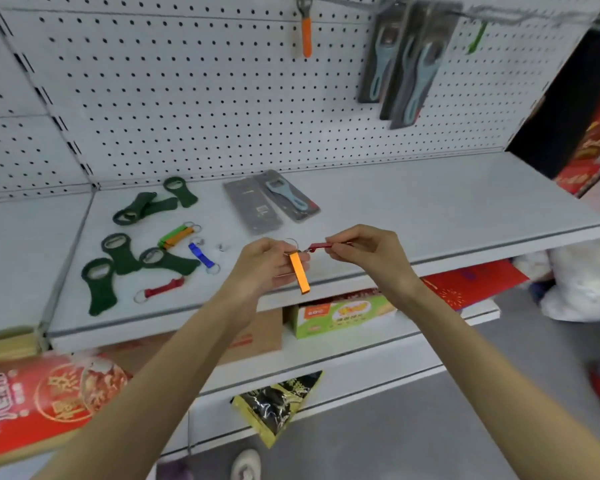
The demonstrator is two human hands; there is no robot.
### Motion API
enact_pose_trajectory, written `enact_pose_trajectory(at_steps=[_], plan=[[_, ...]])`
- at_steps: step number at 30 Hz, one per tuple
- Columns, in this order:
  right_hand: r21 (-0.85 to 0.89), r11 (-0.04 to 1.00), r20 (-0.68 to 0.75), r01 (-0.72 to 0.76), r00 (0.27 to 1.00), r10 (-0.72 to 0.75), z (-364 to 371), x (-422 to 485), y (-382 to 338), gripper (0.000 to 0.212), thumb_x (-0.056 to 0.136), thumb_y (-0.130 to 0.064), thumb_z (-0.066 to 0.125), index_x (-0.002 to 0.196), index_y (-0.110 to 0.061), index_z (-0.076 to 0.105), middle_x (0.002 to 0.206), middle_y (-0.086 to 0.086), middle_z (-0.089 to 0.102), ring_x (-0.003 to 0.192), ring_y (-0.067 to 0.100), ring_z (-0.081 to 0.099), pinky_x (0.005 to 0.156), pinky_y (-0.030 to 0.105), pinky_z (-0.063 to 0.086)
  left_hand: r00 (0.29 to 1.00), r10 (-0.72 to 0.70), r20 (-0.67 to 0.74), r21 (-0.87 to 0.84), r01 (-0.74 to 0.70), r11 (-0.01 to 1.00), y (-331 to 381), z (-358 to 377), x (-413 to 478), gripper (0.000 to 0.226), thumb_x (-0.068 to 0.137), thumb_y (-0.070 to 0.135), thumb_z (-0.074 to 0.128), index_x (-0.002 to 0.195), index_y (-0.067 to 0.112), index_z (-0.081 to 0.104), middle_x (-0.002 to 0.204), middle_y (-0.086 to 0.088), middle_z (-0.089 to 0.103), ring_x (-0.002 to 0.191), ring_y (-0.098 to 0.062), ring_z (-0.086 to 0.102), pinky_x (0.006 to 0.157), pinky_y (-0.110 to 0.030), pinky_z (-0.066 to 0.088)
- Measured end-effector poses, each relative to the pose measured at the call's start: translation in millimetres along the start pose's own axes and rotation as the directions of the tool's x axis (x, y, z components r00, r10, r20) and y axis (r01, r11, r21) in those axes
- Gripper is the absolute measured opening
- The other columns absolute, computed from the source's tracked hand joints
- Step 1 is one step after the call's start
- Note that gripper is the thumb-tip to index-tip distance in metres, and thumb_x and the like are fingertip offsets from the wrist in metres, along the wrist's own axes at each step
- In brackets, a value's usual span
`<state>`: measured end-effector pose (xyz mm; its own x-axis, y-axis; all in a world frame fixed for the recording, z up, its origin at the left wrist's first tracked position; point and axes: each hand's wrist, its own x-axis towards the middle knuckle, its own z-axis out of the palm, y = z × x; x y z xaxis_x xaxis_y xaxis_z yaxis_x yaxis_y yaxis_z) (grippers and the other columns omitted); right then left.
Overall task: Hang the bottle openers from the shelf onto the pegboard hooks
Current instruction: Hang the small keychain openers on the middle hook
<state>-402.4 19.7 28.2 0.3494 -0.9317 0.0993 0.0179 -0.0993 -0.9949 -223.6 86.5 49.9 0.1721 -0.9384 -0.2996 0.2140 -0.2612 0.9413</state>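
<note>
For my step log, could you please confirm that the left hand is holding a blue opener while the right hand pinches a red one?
Not quite. The head view shows the left hand holding an orange opener, not a blue one; the blue opener lies on the shelf. The right hand does pinch a red opener.

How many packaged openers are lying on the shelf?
2, on the shelf: a grey pack and, against its right edge, a pack with a blue opener. Another could hide beneath.
</note>
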Motion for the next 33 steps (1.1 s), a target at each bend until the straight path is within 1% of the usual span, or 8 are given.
enact_pose_trajectory(at_steps=[6, 8, 11, 13, 16, 20, 25, 33], plan=[[-0.032, 0.999, 0.004, -0.042, 0.999, 0.042, -57, -64, 4, 0.013, 0.084, -0.002, 0.069, 0.080, -0.014, 0.073, 0.087, 0.011, 0.075, 0.085, 0.021, 0.072, 0.077, 0.022, 0.054, 0.999, -0.025, 0.041, -0.100, 0.029, 0.995, -45, 65, -37, 0.010, 0.097, 0.010, 0.048, 0.097, 0.007, 0.058, 0.099, -0.014, 0.074, 0.090, -0.022, 0.072, 0.075, -0.026, 0.059], [-0.047, 0.997, -0.015, -0.054, 0.998, 0.054, -74, -84, 7, 0.013, 0.083, 0.001, 0.068, 0.083, -0.011, 0.071, 0.087, 0.012, 0.074, 0.083, 0.020, 0.072, 0.077, 0.023, 0.054, 0.998, -0.012, 0.060, -0.121, 0.019, 0.992, -61, 85, -48, 0.011, 0.098, 0.011, 0.048, 0.095, 0.009, 0.059, 0.102, -0.014, 0.073, 0.094, -0.022, 0.072, 0.082, -0.029, 0.057], [-0.036, 0.997, -0.031, -0.070, 0.997, 0.069, -98, -114, 11, 0.017, 0.082, 0.006, 0.067, 0.091, -0.008, 0.069, 0.093, 0.010, 0.072, 0.083, 0.013, 0.070, 0.070, 0.017, 0.052, 0.998, -0.010, 0.069, -0.150, 0.020, 0.989, -84, 111, -64, 0.015, 0.099, 0.012, 0.047, 0.091, 0.011, 0.060, 0.107, -0.012, 0.072, 0.089, -0.020, 0.073, 0.079, -0.027, 0.057], [-0.021, 0.997, -0.031, -0.080, 0.996, 0.080, -111, -132, 12, 0.021, 0.081, 0.007, 0.067, 0.097, -0.007, 0.068, 0.094, 0.005, 0.072, 0.084, 0.008, 0.069, 0.067, 0.013, 0.050, 0.997, -0.004, 0.080, -0.139, 0.016, 0.990, -96, 126, -74, 0.017, 0.099, 0.012, 0.046, 0.089, 0.011, 0.060, 0.110, -0.011, 0.070, 0.084, -0.018, 0.073, 0.075, -0.026, 0.058], [-0.016, 0.992, -0.039, -0.121, 0.992, 0.121, -131, -153, 18, 0.026, 0.080, 0.005, 0.068, 0.102, -0.008, 0.068, 0.098, 0.008, 0.071, 0.091, 0.013, 0.069, 0.075, 0.020, 0.053, 0.996, 0.005, 0.084, -0.104, 0.004, 0.995, -107, 145, -86, 0.019, 0.099, 0.012, 0.047, 0.087, 0.011, 0.061, 0.106, -0.007, 0.069, 0.082, -0.016, 0.073, 0.067, -0.022, 0.057], [-0.002, 0.989, -0.057, -0.150, 0.987, 0.149, -150, -169, 23, 0.031, 0.079, 0.006, 0.068, 0.101, -0.015, 0.069, 0.098, 0.008, 0.073, 0.095, 0.023, 0.070, 0.083, 0.029, 0.055, 0.994, 0.019, 0.105, -0.045, -0.014, 0.999, -111, 161, -95, 0.020, 0.099, 0.013, 0.047, 0.088, 0.012, 0.063, 0.105, -0.002, 0.073, 0.087, -0.019, 0.073, 0.078, -0.027, 0.056], [0.019, 0.990, -0.062, -0.143, 0.988, 0.144, -159, -180, 27, 0.029, 0.075, 0.000, 0.072, 0.100, -0.015, 0.071, 0.090, 0.003, 0.073, 0.089, 0.017, 0.069, 0.078, 0.026, 0.054, 0.989, 0.047, 0.142, 0.034, -0.052, 0.998, -109, 173, -100, 0.020, 0.098, 0.016, 0.051, 0.100, 0.004, 0.067, 0.107, -0.003, 0.073, 0.092, -0.022, 0.072, 0.088, -0.034, 0.054], [0.111, 0.980, -0.103, -0.168, 0.978, 0.179, -165, -184, 33, 0.017, 0.086, -0.002, 0.067, 0.101, -0.006, 0.072, 0.088, 0.014, 0.067, 0.078, 0.019, 0.064, 0.081, 0.033, 0.056, 0.974, 0.089, 0.206, 0.118, -0.115, 0.986, -100, 185, -100, 0.019, 0.097, 0.011, 0.050, 0.096, 0.007, 0.069, 0.106, -0.010, 0.072, 0.088, -0.021, 0.073, 0.082, -0.028, 0.057]])
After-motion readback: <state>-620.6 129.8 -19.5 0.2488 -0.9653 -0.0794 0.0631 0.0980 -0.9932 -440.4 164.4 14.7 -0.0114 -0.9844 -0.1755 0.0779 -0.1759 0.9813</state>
